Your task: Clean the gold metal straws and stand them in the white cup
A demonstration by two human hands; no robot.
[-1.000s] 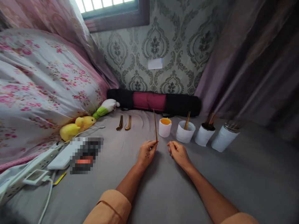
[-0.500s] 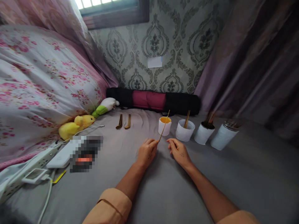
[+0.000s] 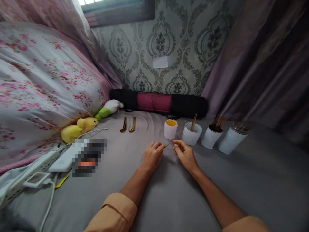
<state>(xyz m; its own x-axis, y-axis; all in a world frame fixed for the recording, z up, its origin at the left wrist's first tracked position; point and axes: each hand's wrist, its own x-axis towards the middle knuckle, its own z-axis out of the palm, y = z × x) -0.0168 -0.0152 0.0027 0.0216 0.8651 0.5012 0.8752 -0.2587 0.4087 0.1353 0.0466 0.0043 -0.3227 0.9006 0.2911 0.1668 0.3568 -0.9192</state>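
Observation:
My left hand (image 3: pixel 153 155) rests on the grey bedsheet (image 3: pixel 169 193) with its fingers closed on a thin brown stick (image 3: pixel 167 145). Only a short end of the stick shows, pointing right and lying low. My right hand (image 3: pixel 184 154) lies just right of it, its fingers curled into a loose pinch a little way from the stick's tip, and I see nothing in it. Just beyond both hands stands a white cup with orange contents (image 3: pixel 171 129).
Right of the orange cup stand three more white cups (image 3: pixel 191 133) (image 3: pixel 210 136) (image 3: pixel 231 140), holding sticks. Two golden curved pieces (image 3: pixel 128 124) lie to the left. Plush toys (image 3: pixel 77 129), a power strip (image 3: pixel 29 169), a floral quilt (image 3: pixel 41 83) and a black-and-magenta roll (image 3: pixel 159 103) border the bed.
The stick in my left hand has tipped from upright down to the right, until only its short end shows between my hands. My right hand stayed about where it was.

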